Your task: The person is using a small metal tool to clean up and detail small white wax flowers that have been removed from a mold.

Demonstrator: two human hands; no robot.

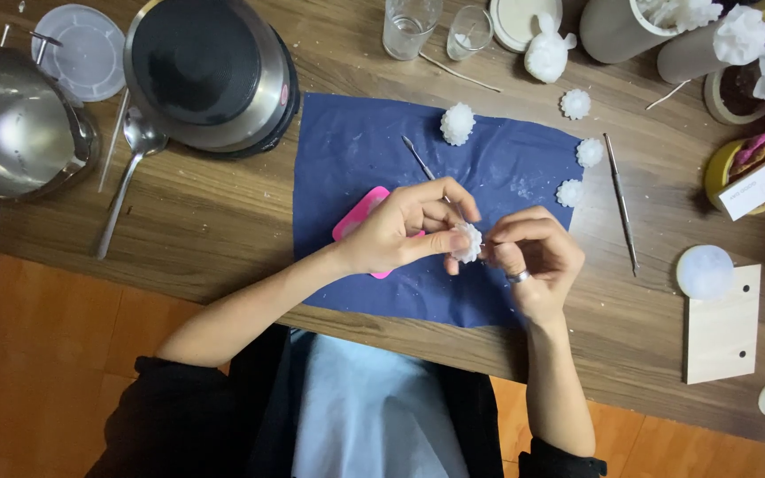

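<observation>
Over a dark blue cloth, my left hand pinches a small white wax flower between thumb and fingers. My right hand, with a ring on one finger, touches the flower's right side with pinched fingertips. A pink flat piece lies on the cloth, partly hidden under my left hand. A thin metal tool rests on the cloth just above my hands. Three more white wax flowers sit on the cloth: one at the top and two at its right edge.
A round electric hotplate and a steel pot stand at the left, with a spoon between them. Glasses, grey cylinders with white flowers, a long metal tool, a wooden board and a white disc lie to the right.
</observation>
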